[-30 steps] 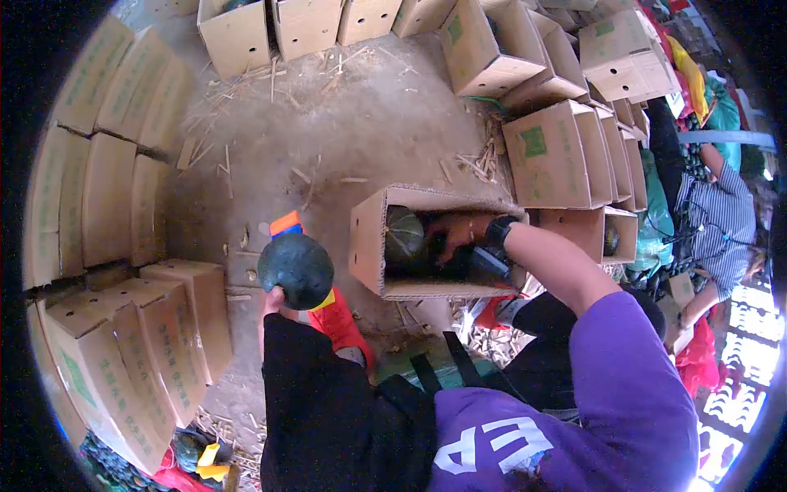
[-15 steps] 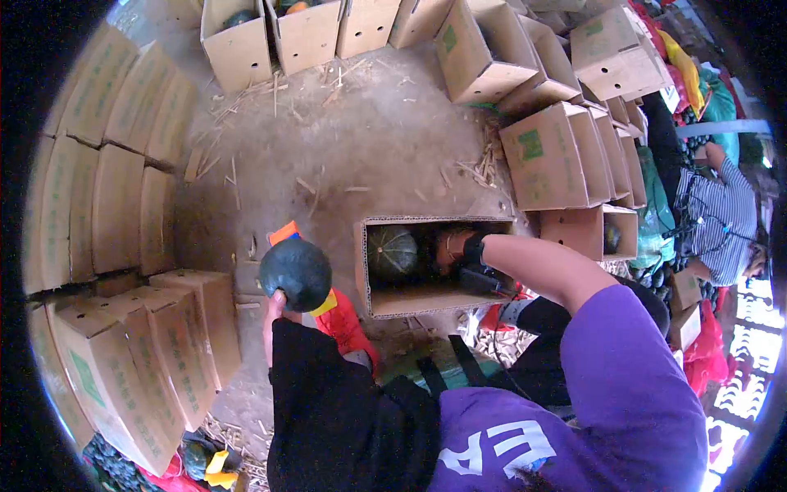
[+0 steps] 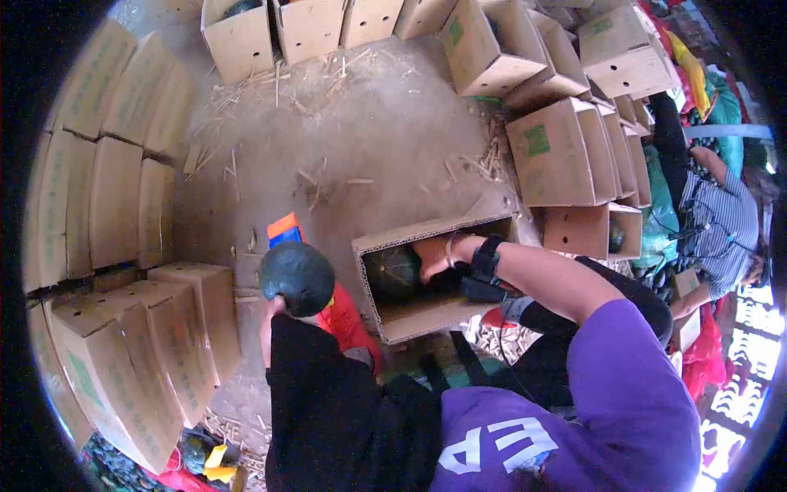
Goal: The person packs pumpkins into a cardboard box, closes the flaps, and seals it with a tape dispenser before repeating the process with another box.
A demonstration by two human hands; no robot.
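My left hand (image 3: 275,310) grips a round dark green squash (image 3: 297,279) from its lower left side, holding it up left of the carton. Inside the open cardboard carton (image 3: 443,321), a second dark green, faintly striped squash (image 3: 391,272) lies at the left end. My right hand (image 3: 437,257) reaches into the carton, its fingers stretched down against the right side of that squash; the fingertips are partly hidden. A bracelet and a dark band circle the right wrist.
Stacked closed cartons (image 3: 115,205) line the left side. Open cartons (image 3: 557,156) stand at the right and along the back. Behind the held squash is an orange and blue object (image 3: 284,230). Another person (image 3: 721,221) in a striped shirt is at far right. Straw-like scraps litter the floor.
My right hand has moved left inside the carton, up to the squash there. The carton has turned slightly, its near side shifting down. The squash in my left hand has barely moved.
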